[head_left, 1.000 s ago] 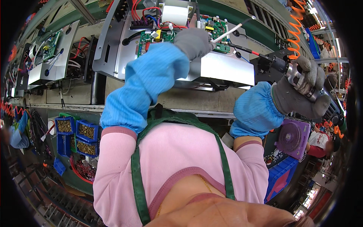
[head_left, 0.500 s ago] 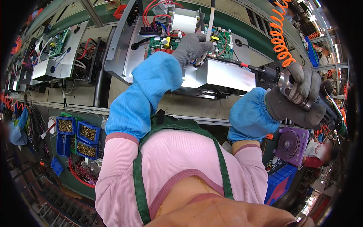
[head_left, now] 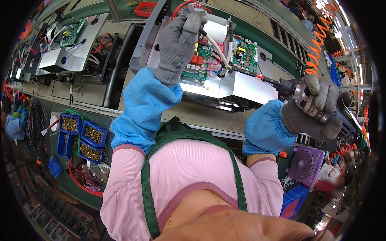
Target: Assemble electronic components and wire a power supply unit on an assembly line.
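Note:
My left hand, in a grey glove, reaches over the metal chassis. Its fingers are closed at the black-sleeved end of a white cable, though the grip itself is partly hidden. My right hand, also gloved, wraps around a power screwdriver. The driver's long red-and-black shank points left, with its tip at the cable's lower end, beside a green circuit board. Another green board with red and yellow parts lies below my left hand.
A second opened chassis stands to the left. Blue bins of brass-coloured fasteners sit at lower left. A purple fan is at lower right. An orange coiled hose hangs at right. A red tray lies at the back.
My left hand has moved up and left from the middle of the chassis, and the white cable now bends left toward it. The screwdriver has hardly moved; its tip is now uncovered.

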The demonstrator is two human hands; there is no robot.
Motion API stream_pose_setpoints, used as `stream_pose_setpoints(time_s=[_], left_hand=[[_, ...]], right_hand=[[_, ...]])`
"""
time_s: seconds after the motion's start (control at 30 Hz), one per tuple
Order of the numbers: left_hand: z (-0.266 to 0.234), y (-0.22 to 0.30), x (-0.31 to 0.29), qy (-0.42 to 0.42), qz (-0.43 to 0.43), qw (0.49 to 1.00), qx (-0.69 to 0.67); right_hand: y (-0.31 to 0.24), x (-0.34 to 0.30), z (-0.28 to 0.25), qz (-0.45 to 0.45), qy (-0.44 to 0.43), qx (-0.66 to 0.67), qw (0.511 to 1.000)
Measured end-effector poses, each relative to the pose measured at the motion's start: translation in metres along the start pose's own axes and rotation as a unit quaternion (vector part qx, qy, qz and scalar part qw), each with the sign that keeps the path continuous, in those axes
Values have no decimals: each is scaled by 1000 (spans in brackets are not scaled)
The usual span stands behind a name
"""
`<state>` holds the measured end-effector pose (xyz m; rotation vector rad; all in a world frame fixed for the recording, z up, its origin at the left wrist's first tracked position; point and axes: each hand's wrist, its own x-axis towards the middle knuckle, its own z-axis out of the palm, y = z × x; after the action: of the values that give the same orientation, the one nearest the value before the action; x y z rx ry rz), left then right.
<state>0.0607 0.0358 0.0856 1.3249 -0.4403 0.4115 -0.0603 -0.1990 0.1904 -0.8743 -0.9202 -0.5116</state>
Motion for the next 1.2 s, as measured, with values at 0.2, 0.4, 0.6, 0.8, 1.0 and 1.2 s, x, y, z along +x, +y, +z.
stream_pose_setpoints(time_s=[0.2,0.4,0.6,0.8,1.0,1.2], left_hand=[[-57,8,-34,-100,-26,984,143],[-71,-17,-79,-256,-377,882,119],[-70,-16,-78,-233,-431,864,113],[-72,-29,-77,-277,-366,859,225],[-67,-23,-74,-324,-293,775,457],[-64,-29,-82,-267,-251,803,471]], right_hand=[[27,12,20,59,-59,-8,996],[81,15,38,92,-134,-36,986],[136,-13,49,98,-53,-35,993],[155,-26,47,172,-31,-116,978],[173,-30,52,223,-28,-232,946],[192,-36,43,283,108,-182,936]])
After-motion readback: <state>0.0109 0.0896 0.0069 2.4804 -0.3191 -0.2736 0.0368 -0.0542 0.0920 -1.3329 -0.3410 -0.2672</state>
